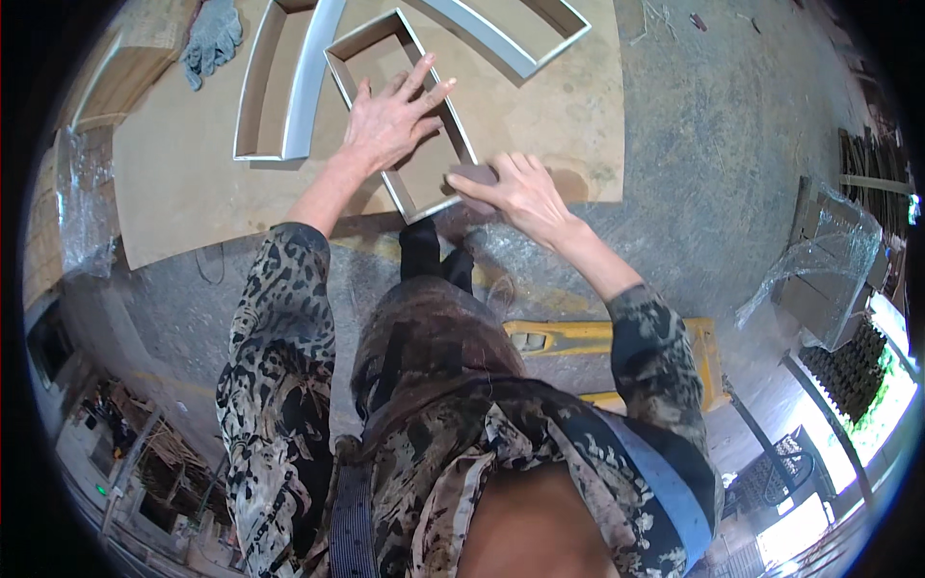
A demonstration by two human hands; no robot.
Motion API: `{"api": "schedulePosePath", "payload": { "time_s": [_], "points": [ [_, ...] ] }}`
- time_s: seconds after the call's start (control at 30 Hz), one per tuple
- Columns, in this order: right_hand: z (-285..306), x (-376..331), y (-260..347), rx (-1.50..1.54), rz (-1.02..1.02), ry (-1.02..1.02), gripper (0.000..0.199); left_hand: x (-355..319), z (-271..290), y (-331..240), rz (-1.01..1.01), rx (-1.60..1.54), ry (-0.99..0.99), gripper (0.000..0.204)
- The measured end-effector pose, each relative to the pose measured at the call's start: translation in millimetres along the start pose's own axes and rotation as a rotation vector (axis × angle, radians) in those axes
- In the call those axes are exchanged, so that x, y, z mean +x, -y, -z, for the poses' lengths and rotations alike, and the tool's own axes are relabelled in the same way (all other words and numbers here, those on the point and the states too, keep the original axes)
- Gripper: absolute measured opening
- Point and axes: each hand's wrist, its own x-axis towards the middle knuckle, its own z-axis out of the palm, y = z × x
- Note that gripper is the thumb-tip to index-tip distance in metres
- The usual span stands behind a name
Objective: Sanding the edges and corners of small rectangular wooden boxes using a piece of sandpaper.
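I lose part of the middle box (456, 135), both wall and inside, behind the left hand (385, 120), and the thumb and fingers of the right hand (525, 197) hide enough of the brown block (475, 172) that I can't make out its full shape. The top edge cuts off the left box (306, 96) and the right box (506, 50) for me, while the right sleeve (655, 347) hides some of the yellow frame (568, 337). Out near the rim, the pile (178, 458) at lower left is too small for me to sort out.
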Motion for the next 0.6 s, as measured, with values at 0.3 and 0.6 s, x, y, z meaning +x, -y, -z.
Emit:
{"api": "schedulePosePath", "payload": {
  "time_s": [0.3, 0.6],
  "points": [
    [4, 7, 0, -0.019, 0.042, 0.007, 0.036, -2, -3, 5, -0.012, -0.013, -0.035, 0.054],
    [7, 17, -3, -0.036, 0.050, 0.014, 0.042, 1, -5, 2, -0.025, 0.001, -0.047, 0.056]
  ]
}}
